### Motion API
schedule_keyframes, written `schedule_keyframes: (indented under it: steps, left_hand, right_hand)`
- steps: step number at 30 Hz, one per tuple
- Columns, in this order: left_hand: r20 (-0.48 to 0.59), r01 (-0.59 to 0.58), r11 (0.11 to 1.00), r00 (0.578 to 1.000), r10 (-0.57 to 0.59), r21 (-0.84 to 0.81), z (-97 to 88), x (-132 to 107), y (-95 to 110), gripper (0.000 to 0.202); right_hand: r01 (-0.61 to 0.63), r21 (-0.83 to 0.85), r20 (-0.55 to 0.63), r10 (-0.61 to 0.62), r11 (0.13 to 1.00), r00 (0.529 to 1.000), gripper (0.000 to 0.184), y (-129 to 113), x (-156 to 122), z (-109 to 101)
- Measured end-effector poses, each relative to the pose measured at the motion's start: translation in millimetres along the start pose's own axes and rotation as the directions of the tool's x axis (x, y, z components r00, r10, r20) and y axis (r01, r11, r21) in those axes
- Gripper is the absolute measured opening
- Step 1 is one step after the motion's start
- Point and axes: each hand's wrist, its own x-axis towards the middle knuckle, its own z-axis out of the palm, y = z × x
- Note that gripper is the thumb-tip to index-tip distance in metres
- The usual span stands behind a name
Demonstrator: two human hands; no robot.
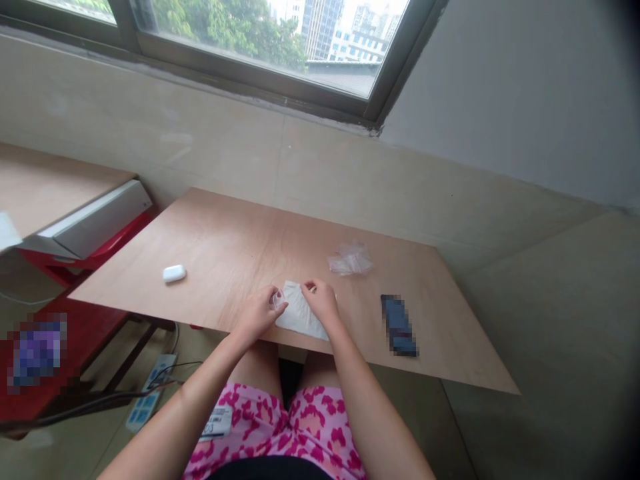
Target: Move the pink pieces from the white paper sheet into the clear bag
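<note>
A white tissue [303, 320] lies spread on the table between my two hands, close to the front edge. At its left side, my left hand [261, 311] is curled with thumb and fingers round a small whitish, looped thing [277, 299], whose kind I cannot make out. My right hand [321, 301] rests over the tissue's right side, fingertips pinched together near its upper edge. Whatever those fingertips hold, if anything, is too small to tell.
On the wooden table [240, 233] are a white earbud case [174, 273] at left, crumpled clear plastic bags [351, 259] behind my right hand, and a blurred dark phone-like object [400, 325] at right. A power strip [151, 393] with cables lies on the floor beside a red bench [95, 333].
</note>
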Motion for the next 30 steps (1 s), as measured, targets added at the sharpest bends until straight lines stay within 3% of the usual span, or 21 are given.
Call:
schedule_keyframes:
  steps: [4, 8, 11, 14, 19, 23, 30]
  left_hand:
    - [0.005, -0.023, 0.999, 1.000, 0.023, 0.031, 0.6, 0, 0, 0.020]
    - [0.042, -0.077, 0.997, 0.996, 0.076, 0.018, -3.0, -4, 9, 0.029]
    - [0.115, -0.131, 0.990, 0.984, 0.137, -0.059, -8.5, -11, 24, 0.033]
    - [0.209, -0.172, 0.972, 0.956, 0.203, -0.160, -11.1, -20, 40, 0.035]
    - [0.367, -0.197, 0.952, 0.889, 0.275, -0.236, -4.6, -39, 57, 0.042]
    - [0.457, -0.221, 0.946, 0.834, 0.310, -0.238, 3.0, -50, 62, 0.042]
    - [0.344, -0.121, 0.935, 0.908, 0.240, -0.333, 14.6, -51, 59, 0.021]
  right_hand:
    - [0.007, 0.291, 0.084, -0.032, 0.957, 0.996, 0.023, -33, -21, -11]
    - [0.033, 0.331, 0.150, -0.087, 0.943, 0.985, 0.020, -53, -39, -23]
    - [0.007, 0.360, 0.125, -0.056, 0.933, 0.991, 0.021, -46, -47, -33]
    - [-0.025, 0.406, 0.173, -0.050, 0.913, 0.984, 0.023, -31, -56, -44]
    - [-0.054, 0.467, 0.304, -0.103, 0.882, 0.947, 0.020, -16, -85, -62]
    - [-0.117, 0.497, 0.349, -0.074, 0.860, 0.934, 0.019, -9, -107, -74]
    - [-0.141, 0.535, 0.337, -0.058, 0.833, 0.940, 0.022, 4, -122, -78]
